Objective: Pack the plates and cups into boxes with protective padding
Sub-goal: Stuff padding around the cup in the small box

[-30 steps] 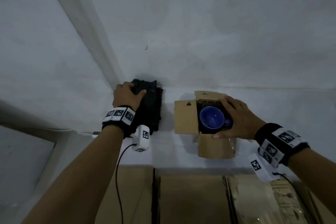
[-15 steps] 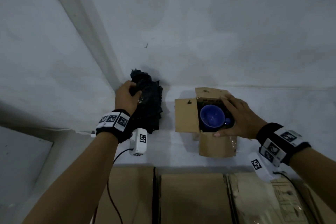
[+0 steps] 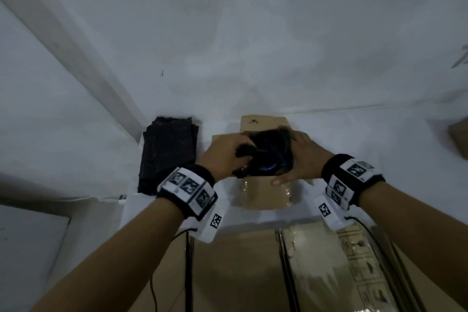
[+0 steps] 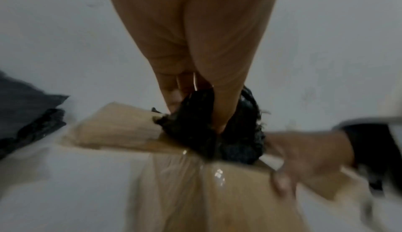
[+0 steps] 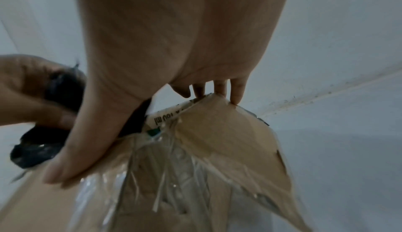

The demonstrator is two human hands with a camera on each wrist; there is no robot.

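Observation:
A small cardboard box (image 3: 263, 200) stands open on the white surface with a blue cup (image 3: 268, 166) inside. My left hand (image 3: 228, 157) pinches a crumpled piece of black padding (image 3: 268, 142) and holds it over the box's mouth, covering most of the cup. In the left wrist view the thumb and fingers grip this padding (image 4: 195, 127) at the box's rim (image 4: 121, 129). My right hand (image 3: 301, 157) holds the box's right side, thumb on the taped front flap (image 5: 228, 132), fingers over the flap's edge.
A stack of folded black padding (image 3: 169, 149) lies left of the box near the wall corner. Large flat cardboard boxes (image 3: 253, 273) lie in front, below the surface's edge. Another brown box (image 3: 459, 139) shows at the far right.
My left hand lifted one black piece off the stack and carried it right, over the cup in the box. The right hand stayed on the box.

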